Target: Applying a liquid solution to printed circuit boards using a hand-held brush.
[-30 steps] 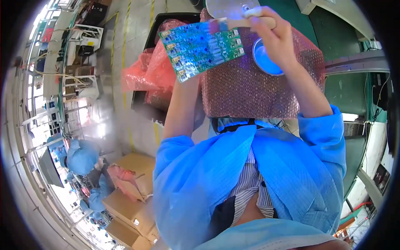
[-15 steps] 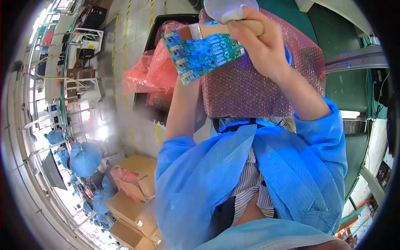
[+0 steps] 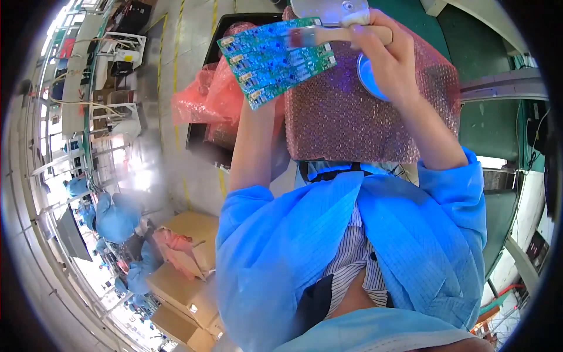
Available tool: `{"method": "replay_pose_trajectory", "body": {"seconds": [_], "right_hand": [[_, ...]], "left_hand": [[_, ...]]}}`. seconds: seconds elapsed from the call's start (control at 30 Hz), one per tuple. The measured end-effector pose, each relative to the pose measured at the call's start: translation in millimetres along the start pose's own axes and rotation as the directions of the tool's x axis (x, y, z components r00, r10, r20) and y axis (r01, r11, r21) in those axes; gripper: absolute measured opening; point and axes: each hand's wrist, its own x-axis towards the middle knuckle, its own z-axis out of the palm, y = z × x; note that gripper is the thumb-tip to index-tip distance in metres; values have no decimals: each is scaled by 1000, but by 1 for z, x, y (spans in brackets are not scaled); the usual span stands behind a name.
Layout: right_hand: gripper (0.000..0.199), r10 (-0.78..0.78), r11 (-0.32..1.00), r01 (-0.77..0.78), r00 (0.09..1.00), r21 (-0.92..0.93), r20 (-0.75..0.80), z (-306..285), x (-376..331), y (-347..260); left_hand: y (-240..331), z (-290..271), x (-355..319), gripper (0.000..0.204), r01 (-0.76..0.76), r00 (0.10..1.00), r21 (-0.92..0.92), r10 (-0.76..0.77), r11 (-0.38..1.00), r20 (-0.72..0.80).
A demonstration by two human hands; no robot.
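Observation:
A green circuit board (image 3: 278, 61), lit blue, is raised at a tilt over the left edge of the pink bubble wrap (image 3: 346, 129). My left forearm (image 3: 255, 138) runs up behind it; the board hides that hand's fingers, and the hand holds the board from underneath. Between the thumb and fingers of my right hand (image 3: 390, 61) is the wooden handle of a flat brush (image 3: 334, 36). Its reddish-brown bristles are at the board's upper right part. A white covering wraps one right fingertip. Below the brush handle, a round container (image 3: 370, 76) glowing blue sits on the wrap, partly covered by my right hand.
A grey-white rounded object (image 3: 328, 8) is at the top edge beyond the brush. Left of the wrapped surface, a black bin (image 3: 208, 149) holds loose pink bubble wrap (image 3: 205, 102). Cardboard boxes (image 3: 182, 287) stand lower left. People in blue (image 3: 117, 217) work farther off.
The board has shifted left and slightly up and lies flatter to view. My right hand and the brush have moved right, from the board's upper left to its upper right. More of the round container shows.

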Motion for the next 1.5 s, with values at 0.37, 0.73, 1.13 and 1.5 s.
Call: {"method": "replay_pose_trajectory", "body": {"seconds": [0.37, 0.73, 1.13, 1.5], "right_hand": [[17, 41, 971, -62, 995, 229, 93, 16, -26, -20], [15, 136, 957, -170, 978, 233, 158, 20, -38, -28], [16, 46, 999, -46, 999, 28, -9, -2, -12, 28], [12, 73, 985, -53, 990, 164, -119, -5, 7, 28]], "left_hand": [[1, -23, 2, 32, 27, 992, 15, -25, 1000, -124], [3, -7, 0, 38, 73, 997, -133, -69, 988, 41], [12, 10, -4, 39, 102, 994, -158, -107, 982, -23], [9, -14, -7, 42, 85, 993, 152, -97, 985, 71]]}}
